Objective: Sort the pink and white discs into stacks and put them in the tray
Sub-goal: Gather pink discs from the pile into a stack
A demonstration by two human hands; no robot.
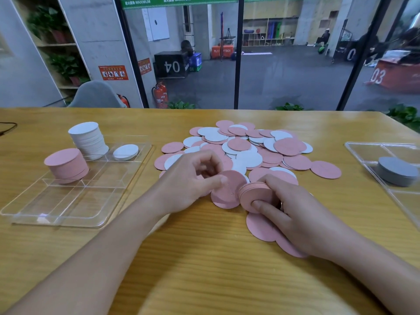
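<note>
Both forearms extend forward and converge. Left hand (193,178): fingers curled, thumb and fingertips pinching. Right hand (293,208): fingers curled in a closed grip, thumb pointing left.

Pale yellow wood-grain counter (204,246), grain running left to right, far edge against a glass wall. Left on it: clear plastic compartment tray (75,210), flat on the surface. Centre: loose heap of round pink and white discs (250,151), overlapping one another, spread wide; a few pink ones lie single at the fringe, one pink disc (325,169) at the heap's right edge, another pink disc (261,226) flat on the wood nearest the camera. Right edge: second clear plastic compartment tray (363,151), partly cut off by the frame. Far left: thin black cable (9,127) lying on the wood.
</note>
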